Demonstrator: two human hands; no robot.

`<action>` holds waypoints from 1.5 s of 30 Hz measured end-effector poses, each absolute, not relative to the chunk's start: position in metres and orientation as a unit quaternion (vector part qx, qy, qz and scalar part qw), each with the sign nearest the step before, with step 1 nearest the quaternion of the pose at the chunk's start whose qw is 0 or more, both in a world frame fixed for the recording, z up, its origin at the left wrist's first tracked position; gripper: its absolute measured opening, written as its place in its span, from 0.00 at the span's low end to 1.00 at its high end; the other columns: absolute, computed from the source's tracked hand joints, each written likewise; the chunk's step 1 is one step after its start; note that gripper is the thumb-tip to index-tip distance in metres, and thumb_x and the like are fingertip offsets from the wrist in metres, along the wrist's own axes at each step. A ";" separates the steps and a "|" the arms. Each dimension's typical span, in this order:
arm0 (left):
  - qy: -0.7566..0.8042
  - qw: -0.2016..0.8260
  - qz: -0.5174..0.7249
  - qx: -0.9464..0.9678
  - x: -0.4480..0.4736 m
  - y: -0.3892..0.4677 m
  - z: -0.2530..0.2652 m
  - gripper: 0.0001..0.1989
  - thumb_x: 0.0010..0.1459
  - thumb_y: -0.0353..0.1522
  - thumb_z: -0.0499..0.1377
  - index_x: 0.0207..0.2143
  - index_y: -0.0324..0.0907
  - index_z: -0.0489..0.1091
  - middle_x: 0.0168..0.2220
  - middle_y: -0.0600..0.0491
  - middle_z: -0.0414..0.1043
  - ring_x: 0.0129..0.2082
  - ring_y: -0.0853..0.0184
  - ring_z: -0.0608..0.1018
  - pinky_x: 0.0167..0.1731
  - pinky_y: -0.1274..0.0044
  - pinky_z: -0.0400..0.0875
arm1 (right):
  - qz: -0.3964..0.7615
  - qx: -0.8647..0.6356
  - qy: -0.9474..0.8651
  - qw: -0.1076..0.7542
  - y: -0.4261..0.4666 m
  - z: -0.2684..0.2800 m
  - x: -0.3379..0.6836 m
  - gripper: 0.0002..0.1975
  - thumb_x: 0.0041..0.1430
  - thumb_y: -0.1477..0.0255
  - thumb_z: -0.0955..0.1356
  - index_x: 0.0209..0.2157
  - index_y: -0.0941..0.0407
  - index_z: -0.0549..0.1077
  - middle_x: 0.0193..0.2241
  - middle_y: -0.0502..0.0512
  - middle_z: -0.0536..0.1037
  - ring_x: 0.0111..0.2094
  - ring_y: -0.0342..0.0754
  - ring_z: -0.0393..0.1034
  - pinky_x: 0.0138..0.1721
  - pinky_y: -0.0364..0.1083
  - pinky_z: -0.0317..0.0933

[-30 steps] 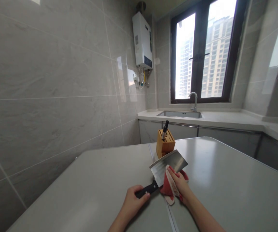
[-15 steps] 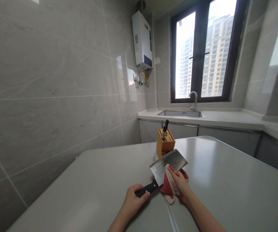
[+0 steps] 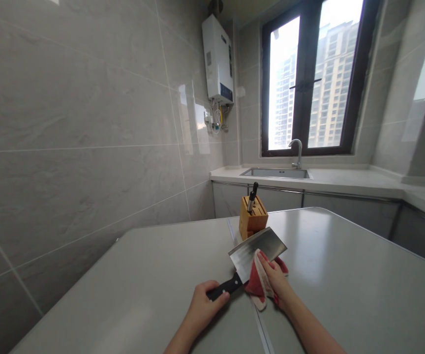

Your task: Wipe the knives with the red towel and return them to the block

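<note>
My left hand [image 3: 207, 304] is closed around the black handle of a cleaver [image 3: 247, 254]. The broad steel blade points up and to the right, its flat face toward me. In my right hand [image 3: 276, 281] is a bunched red and white cloth [image 3: 257, 283], pressed against the blade's lower edge and face. The fingers behind the blade are hidden. Just past the blade stands a wooden knife block [image 3: 253, 219], with black-handled tools [image 3: 252, 195] upright in its slots; the blade covers part of its base.
The pale table [image 3: 161, 265] has a metal seam strip [image 3: 262, 329] running through it. Beyond its far edge is a counter [image 3: 352, 179] with a sink [image 3: 275, 173] and a faucet [image 3: 298, 150] under a window. A tiled wall rises at left, with a water heater [image 3: 218, 61] in the corner.
The right hand and the cloth have shifted very slightly up along the blade. The left hand and the cleaver look the same as before.
</note>
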State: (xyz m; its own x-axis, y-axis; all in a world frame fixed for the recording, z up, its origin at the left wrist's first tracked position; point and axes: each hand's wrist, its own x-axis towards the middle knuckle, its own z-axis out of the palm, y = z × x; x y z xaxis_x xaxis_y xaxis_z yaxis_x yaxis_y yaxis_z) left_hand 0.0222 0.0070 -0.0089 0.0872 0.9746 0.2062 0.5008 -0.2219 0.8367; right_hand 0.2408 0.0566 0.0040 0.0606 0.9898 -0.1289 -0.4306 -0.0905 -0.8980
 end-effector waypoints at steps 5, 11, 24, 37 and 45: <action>0.545 0.297 0.393 0.678 0.022 0.006 -0.007 0.16 0.49 0.40 0.60 0.26 0.33 0.73 0.21 0.54 0.64 0.24 0.69 0.65 0.24 0.80 0.55 | 0.594 -0.438 -0.320 0.593 0.059 0.001 0.241 0.19 0.43 0.54 0.72 0.21 0.55 0.67 0.16 0.47 0.74 0.18 0.42 0.68 0.19 0.40 0.62; 0.546 0.294 0.389 0.682 0.022 0.007 -0.007 0.17 0.49 0.40 0.59 0.26 0.33 0.73 0.21 0.54 0.64 0.24 0.69 0.65 0.24 0.80 0.55 | 0.606 -0.437 -0.303 0.591 0.061 -0.001 0.242 0.20 0.44 0.52 0.71 0.21 0.56 0.68 0.16 0.49 0.74 0.18 0.44 0.69 0.21 0.41 0.64; 0.553 0.295 0.389 0.675 0.021 0.007 -0.009 0.16 0.49 0.41 0.60 0.27 0.33 0.74 0.23 0.52 0.67 0.25 0.67 0.67 0.25 0.79 0.57 | 0.582 -0.447 -0.306 0.607 0.058 0.002 0.243 0.20 0.41 0.53 0.72 0.22 0.56 0.68 0.16 0.49 0.74 0.19 0.46 0.70 0.20 0.42 0.64; 0.557 0.286 0.390 0.675 0.022 0.006 -0.008 0.16 0.48 0.40 0.60 0.27 0.33 0.74 0.23 0.52 0.67 0.25 0.67 0.67 0.25 0.79 0.58 | 0.584 -0.416 -0.345 0.606 0.062 -0.005 0.241 0.16 0.42 0.60 0.74 0.26 0.57 0.71 0.20 0.49 0.77 0.21 0.44 0.72 0.22 0.40 0.64; 0.552 0.286 0.391 0.679 0.023 0.006 -0.009 0.16 0.49 0.40 0.59 0.26 0.33 0.74 0.22 0.53 0.66 0.25 0.68 0.66 0.24 0.80 0.57 | 0.587 -0.397 -0.383 0.593 0.062 -0.003 0.242 0.15 0.39 0.67 0.76 0.29 0.57 0.72 0.27 0.53 0.81 0.29 0.47 0.76 0.32 0.42 0.70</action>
State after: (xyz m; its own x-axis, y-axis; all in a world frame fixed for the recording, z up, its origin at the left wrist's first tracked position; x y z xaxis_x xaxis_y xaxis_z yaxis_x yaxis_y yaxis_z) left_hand 0.0228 0.0064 -0.0086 0.0846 0.9730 0.2147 0.5259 -0.2266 0.8198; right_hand 0.2423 0.0619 -0.0033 0.0187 0.9998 -0.0116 -0.3928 -0.0033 -0.9196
